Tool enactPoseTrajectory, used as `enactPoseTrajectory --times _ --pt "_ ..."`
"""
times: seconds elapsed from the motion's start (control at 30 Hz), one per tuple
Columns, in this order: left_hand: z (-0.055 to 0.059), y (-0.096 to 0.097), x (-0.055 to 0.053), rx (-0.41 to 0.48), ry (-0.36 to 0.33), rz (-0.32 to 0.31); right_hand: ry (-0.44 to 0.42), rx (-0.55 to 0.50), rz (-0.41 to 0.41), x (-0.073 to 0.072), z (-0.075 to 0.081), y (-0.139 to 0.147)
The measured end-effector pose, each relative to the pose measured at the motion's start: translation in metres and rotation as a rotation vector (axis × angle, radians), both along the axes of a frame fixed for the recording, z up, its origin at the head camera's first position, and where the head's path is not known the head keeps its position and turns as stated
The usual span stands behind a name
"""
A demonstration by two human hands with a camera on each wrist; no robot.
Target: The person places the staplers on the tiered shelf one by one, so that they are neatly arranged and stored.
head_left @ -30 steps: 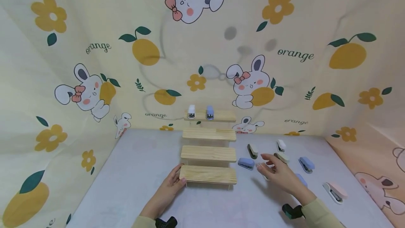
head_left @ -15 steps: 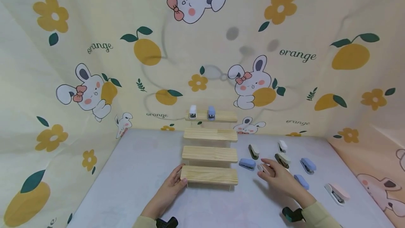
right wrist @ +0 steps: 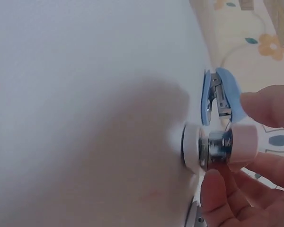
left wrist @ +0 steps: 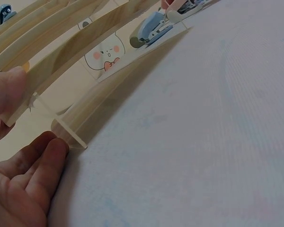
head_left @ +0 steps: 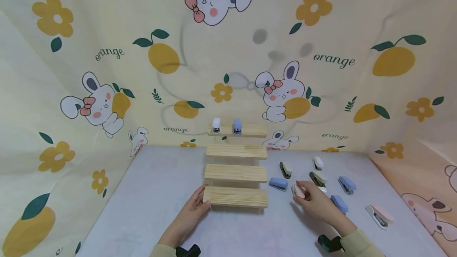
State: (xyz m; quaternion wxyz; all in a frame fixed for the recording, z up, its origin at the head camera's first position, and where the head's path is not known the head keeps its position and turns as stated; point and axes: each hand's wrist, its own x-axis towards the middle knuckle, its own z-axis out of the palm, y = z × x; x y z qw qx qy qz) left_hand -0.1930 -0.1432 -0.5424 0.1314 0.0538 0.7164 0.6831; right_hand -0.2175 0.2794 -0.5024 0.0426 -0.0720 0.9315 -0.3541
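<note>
My left hand [head_left: 189, 215] holds the left end of the lowest board of a wooden tiered display rack [head_left: 235, 197]. In the left wrist view, the thumb [left wrist: 9, 90] lies against the board's end and the lower fingers curl near the clear support. My right hand [head_left: 315, 201] pinches a pink-and-white stapler [head_left: 298, 190], right of the rack. The right wrist view shows this stapler [right wrist: 244, 142] between the fingers, its white base close to the table. A blue stapler [head_left: 278, 183] lies just left of it. White [head_left: 216, 125] and blue [head_left: 237, 126] staplers stand on the top board.
Several more staplers lie on the right: a beige-and-dark one [head_left: 285, 169], another [head_left: 317, 178], a white one [head_left: 318, 163], blue ones [head_left: 347, 185] [head_left: 339, 203] and a large pink one [head_left: 379, 216]. A printed cloth [head_left: 228, 50] hangs behind the pale table [head_left: 143, 193].
My right hand has come down from above the pink-and-white stapler and closed its fingers around it, tilting it slightly. The left hand keeps its hold on the rack.
</note>
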Motion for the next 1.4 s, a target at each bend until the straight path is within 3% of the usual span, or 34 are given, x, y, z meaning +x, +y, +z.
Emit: enactPoseTrajectory --times 0.23,0.5,1.07,1.23,1.4 --pt "0.001 0.0 0.0 0.012 -0.002 -0.005 -0.08 0.013 -0.037 -0.001 -0.002 0.001" --pt "-0.001 0.0 -0.001 -0.05 -0.029 0.016 -0.108 0.019 -0.066 -0.002 -0.003 0.0" --pt "-0.002 0.0 -0.001 -0.021 -0.034 0.006 -0.142 0.039 -0.11 0.005 0.002 -0.006" --pt "-0.001 0.001 0.0 -0.024 -0.029 0.011 -0.1 0.032 -0.084 0.007 0.014 -0.007" --pt "0.0 0.0 0.0 -0.022 -0.03 0.012 0.046 0.036 -0.03 0.001 0.031 -0.006"
